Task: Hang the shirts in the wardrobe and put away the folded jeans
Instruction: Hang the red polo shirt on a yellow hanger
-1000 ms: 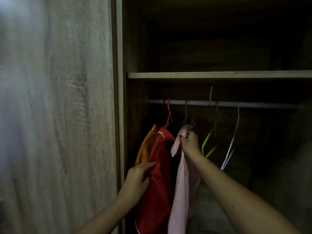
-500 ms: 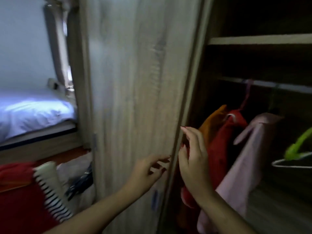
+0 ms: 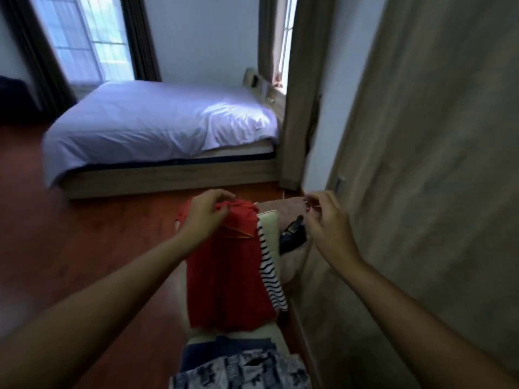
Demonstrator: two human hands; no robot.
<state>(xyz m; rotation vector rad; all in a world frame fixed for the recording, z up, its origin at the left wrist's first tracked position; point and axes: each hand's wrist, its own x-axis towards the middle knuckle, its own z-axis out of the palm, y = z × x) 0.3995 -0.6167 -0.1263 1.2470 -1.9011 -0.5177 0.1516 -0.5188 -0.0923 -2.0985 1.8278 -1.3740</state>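
Left hand (image 3: pixel 206 213) is gripping the collar end of a red shirt (image 3: pixel 224 276) lying beside a striped shirt (image 3: pixel 271 272). Right hand (image 3: pixel 327 220) is hovering near the wardrobe door (image 3: pixel 438 164), fingers curled; contents cannot be told. Folded jeans (image 3: pixel 241 366) are lying nearest the camera.

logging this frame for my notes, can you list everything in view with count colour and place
red shirt: one, red, on top of the clothes pile, centre
striped garment: one, black and white, just right of the red shirt
dark item: one, black, on the beige surface right of the stripes; too blurred to identify
patterned clothing: blue and white, bottom centre, count unclear
bed: one, white sheet, behind the pile
window: one, bright, top left, dark curtains beside it
wardrobe door: one, light wood, right side
floor: reddish wood
hands: left hand grips the red shirt's top; right hand fingers curled, apparently empty
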